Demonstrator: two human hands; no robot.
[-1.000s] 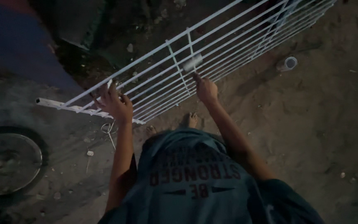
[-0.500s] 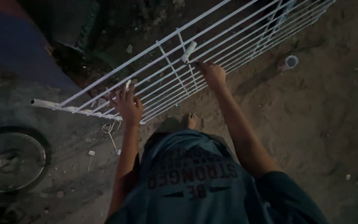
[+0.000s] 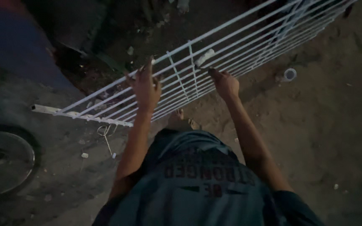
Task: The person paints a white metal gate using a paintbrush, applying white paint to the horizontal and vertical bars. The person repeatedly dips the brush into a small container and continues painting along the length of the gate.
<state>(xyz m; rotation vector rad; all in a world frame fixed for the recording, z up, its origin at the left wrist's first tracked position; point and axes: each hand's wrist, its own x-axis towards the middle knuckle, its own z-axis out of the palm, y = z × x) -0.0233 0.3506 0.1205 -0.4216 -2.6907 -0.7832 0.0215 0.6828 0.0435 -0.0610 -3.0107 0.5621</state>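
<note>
A long white metal grille [image 3: 248, 44] of parallel bars slants from lower left to upper right over bare dirt. My left hand [image 3: 144, 86] grips its bars near the short cross pieces. My right hand [image 3: 225, 82] holds a lower bar just right of those cross pieces, below a small white tab [image 3: 204, 57] fixed to the frame. My grey printed shirt fills the bottom of the view, and one bare foot [image 3: 180, 120] shows under the grille.
A wheel [image 3: 3, 161] lies at the lower left. A small white ring-shaped object [image 3: 289, 74] sits on the dirt right of the grille. Bent wire [image 3: 105, 136] and bits of debris lie near the grille's left end. Dark rubble fills the top.
My left hand has slid right along the grille, from near its left end to beside the cross pieces. The right hand has stayed beside the cross pieces, below the white tab.
</note>
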